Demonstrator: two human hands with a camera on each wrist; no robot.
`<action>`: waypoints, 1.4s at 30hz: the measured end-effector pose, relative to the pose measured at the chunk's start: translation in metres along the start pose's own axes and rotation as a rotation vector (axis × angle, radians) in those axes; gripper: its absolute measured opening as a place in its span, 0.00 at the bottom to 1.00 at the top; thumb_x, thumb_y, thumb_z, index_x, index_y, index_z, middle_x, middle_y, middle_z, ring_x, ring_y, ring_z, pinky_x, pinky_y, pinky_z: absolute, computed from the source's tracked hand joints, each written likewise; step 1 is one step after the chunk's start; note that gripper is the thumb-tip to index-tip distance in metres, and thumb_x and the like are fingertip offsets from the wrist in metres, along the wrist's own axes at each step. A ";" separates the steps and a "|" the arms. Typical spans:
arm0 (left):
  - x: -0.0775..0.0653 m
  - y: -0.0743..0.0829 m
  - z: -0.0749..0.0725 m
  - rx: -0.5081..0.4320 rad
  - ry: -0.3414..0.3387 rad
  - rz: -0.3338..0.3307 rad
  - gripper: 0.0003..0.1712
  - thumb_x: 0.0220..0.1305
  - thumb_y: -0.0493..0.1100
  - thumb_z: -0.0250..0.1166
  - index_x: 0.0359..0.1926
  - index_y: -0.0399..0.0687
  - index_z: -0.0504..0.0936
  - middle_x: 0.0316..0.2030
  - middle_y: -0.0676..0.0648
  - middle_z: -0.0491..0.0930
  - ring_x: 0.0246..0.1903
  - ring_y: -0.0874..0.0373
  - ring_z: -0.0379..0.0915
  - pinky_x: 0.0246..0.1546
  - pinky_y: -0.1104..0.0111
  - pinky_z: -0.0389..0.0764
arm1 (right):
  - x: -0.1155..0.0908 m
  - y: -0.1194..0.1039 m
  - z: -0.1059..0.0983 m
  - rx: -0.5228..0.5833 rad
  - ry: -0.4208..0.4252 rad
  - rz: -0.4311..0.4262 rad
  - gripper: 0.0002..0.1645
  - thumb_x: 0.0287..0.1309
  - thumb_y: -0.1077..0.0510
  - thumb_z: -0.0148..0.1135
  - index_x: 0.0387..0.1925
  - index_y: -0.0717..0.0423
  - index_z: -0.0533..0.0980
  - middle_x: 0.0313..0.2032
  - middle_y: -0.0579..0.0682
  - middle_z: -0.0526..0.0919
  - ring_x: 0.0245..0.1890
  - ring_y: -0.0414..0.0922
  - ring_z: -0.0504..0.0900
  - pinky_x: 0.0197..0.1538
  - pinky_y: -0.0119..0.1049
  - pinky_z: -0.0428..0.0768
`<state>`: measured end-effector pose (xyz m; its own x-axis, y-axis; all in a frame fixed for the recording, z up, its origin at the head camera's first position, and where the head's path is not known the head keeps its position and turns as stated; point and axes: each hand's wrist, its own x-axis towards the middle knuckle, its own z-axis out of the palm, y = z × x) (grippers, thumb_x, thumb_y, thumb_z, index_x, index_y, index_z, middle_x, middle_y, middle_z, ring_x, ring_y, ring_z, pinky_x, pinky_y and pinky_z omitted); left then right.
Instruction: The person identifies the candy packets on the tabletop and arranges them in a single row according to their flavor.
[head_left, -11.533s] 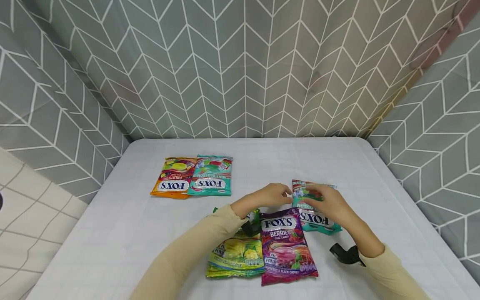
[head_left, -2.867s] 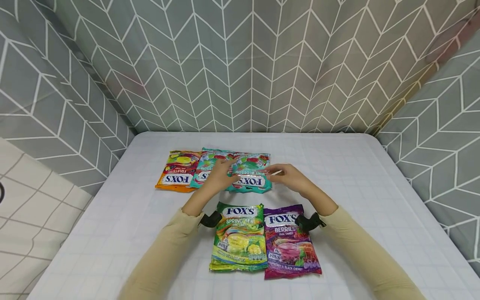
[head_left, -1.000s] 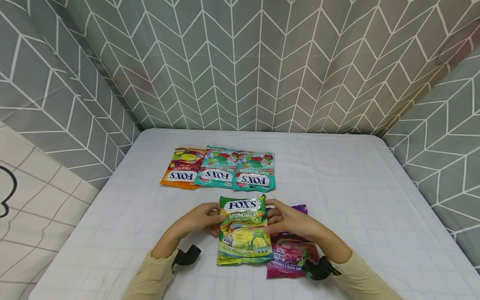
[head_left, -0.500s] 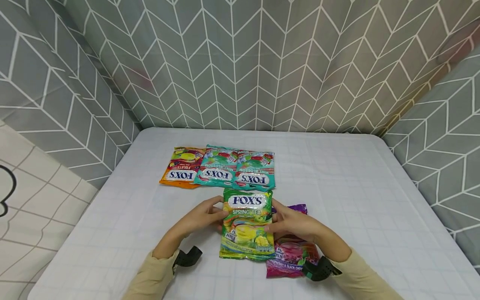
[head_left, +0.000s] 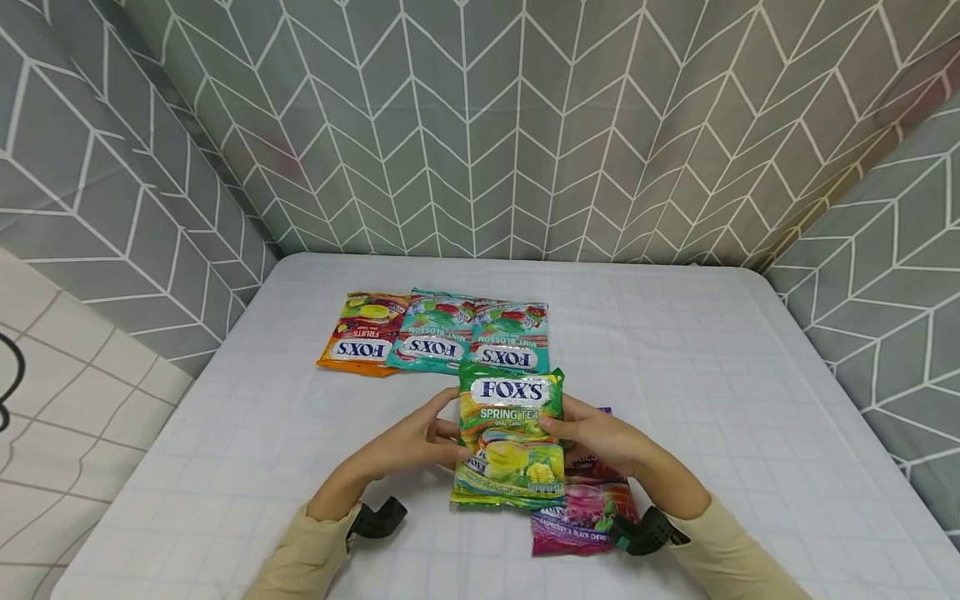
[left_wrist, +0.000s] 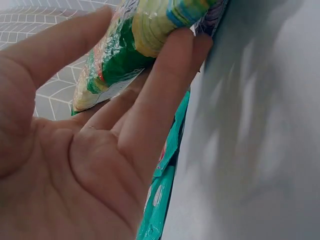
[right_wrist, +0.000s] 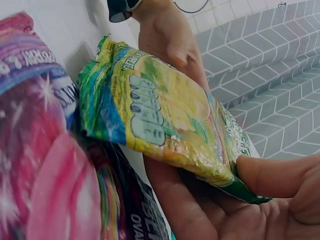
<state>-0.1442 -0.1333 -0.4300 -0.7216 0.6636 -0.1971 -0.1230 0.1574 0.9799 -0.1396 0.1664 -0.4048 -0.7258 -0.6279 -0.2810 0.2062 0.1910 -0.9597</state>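
A green and yellow bag of Spring Tea candy (head_left: 510, 437) is raised off the table and tilted, between my two hands. My left hand (head_left: 405, 450) holds its left edge; in the left wrist view the fingers (left_wrist: 150, 107) reach under the bag. On the other side my right hand (head_left: 611, 437) pinches the right edge, its thumb (right_wrist: 275, 175) on the front face. A purple Berries candy bag (head_left: 581, 512) lies flat below, partly covered by the green bag and my right hand.
Farther back, an orange Fruits candy bag (head_left: 365, 333) and two teal Mint Blossom bags, the middle one (head_left: 435, 329) and the right one (head_left: 510, 329), lie in a slightly overlapping row. White cloth covers the table (head_left: 675, 333); grey patterned curtains (head_left: 495, 125) stand around it.
The green candy bag was lifted from beside the purple one and has moved away from me and slightly right in both hands. Earlier, the right teal bag was moved into the back row.
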 end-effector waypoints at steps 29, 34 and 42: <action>-0.001 -0.001 0.008 -0.025 -0.066 -0.016 0.57 0.63 0.33 0.65 0.76 0.67 0.34 0.54 0.35 0.77 0.46 0.45 0.80 0.40 0.56 0.82 | -0.003 -0.002 -0.007 -0.068 -0.002 -0.004 0.34 0.74 0.51 0.47 0.73 0.58 0.51 0.53 0.60 0.79 0.47 0.54 0.82 0.43 0.48 0.82; -0.001 -0.001 0.009 -0.018 -0.100 -0.014 0.56 0.63 0.32 0.65 0.76 0.64 0.34 0.52 0.35 0.77 0.45 0.45 0.81 0.39 0.57 0.83 | -0.004 -0.004 -0.006 -0.045 -0.022 -0.002 0.32 0.74 0.54 0.47 0.72 0.61 0.53 0.51 0.60 0.80 0.45 0.55 0.83 0.41 0.48 0.83; -0.002 -0.001 0.010 -0.024 -0.132 -0.014 0.54 0.64 0.32 0.64 0.75 0.63 0.36 0.51 0.37 0.78 0.43 0.45 0.81 0.37 0.56 0.83 | -0.005 -0.007 -0.004 -0.026 -0.043 0.014 0.31 0.74 0.55 0.47 0.70 0.65 0.53 0.49 0.61 0.81 0.43 0.55 0.84 0.40 0.47 0.83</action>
<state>-0.1360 -0.1271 -0.4306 -0.6238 0.7523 -0.2120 -0.1503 0.1508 0.9771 -0.1401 0.1715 -0.3969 -0.6941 -0.6566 -0.2952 0.1991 0.2190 -0.9552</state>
